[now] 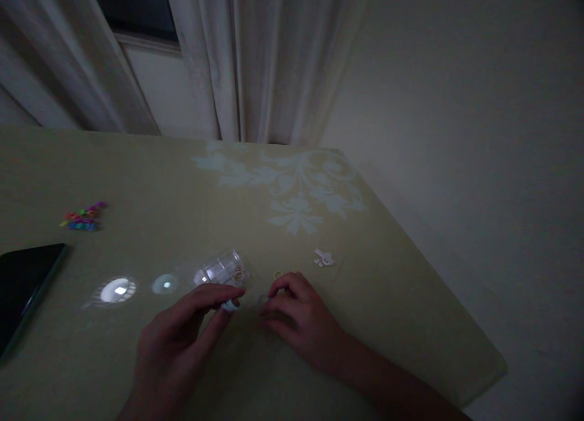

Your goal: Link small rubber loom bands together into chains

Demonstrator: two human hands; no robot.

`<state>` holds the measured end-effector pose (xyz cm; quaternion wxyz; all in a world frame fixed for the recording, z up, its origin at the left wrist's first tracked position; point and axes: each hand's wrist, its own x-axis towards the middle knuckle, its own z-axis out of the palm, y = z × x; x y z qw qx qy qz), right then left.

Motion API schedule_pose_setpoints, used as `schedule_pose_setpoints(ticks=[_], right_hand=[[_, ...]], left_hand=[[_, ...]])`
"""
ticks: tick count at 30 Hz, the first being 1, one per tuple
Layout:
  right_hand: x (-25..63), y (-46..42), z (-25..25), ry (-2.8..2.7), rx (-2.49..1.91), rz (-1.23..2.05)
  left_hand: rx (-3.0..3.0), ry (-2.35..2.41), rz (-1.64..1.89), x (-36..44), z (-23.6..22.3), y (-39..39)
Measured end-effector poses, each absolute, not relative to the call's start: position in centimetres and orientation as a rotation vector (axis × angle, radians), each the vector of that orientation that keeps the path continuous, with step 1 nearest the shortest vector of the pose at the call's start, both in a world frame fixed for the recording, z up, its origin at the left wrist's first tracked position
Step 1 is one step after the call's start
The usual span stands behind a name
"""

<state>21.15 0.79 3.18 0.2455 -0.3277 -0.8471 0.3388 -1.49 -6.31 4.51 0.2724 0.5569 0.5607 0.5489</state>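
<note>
Dimly lit counter [410, 323], floral-printed, backed by curtains [269, 62] and wall [456, 104]. Pale-blue piece [230, 306] pinched in left hand [176, 342] between thumb and finger, long axis roughly crosswise, one end pointed toward right hand [303, 323]. Right grip narrowed; whether anything is held cannot be told. Clear compartment box [219, 267] laid just beyond, slanted

One left hand [168, 342] and one right hand [303, 323] are showing, the left holding one pale piece [229, 306]. One table [410, 305] is bearing one clear box [218, 269], one dark screen [27, 287], two bright spots [117, 290] and one heap of beads [84, 219], too blurred for counting. Two curtains [264, 62] are flanking one window [137, 10].
</note>
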Motion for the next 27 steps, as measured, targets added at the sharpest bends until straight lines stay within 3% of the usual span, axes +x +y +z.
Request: schedule_pose_setpoints(ticks=[5,8,17,24,27], right_hand=[[19.6,-0.1,0.9,-2.537,-0.868,0.526],[19.5,-0.1,0.8,-2.607,-0.883,0.474],[20.3,-0.3,4.8,-1.949,-0.812,1.362],[21.8,0.8,6.0,-1.977,-0.784,1.303],[23.8,1.9,6.9,-2.385,-0.722,1.242]], left_hand=[[1.529,1.444,1.5,-1.3,4.4,-5.9],[1.629,1.394,1.483,-1.4,4.3,-5.5],[1.778,1.299,1.375,-1.1,3.5,-5.6],[1.754,1.31,1.359,-0.8,3.8,-5.7],[1.707,1.372,1.364,-0.8,3.7,-5.9]])
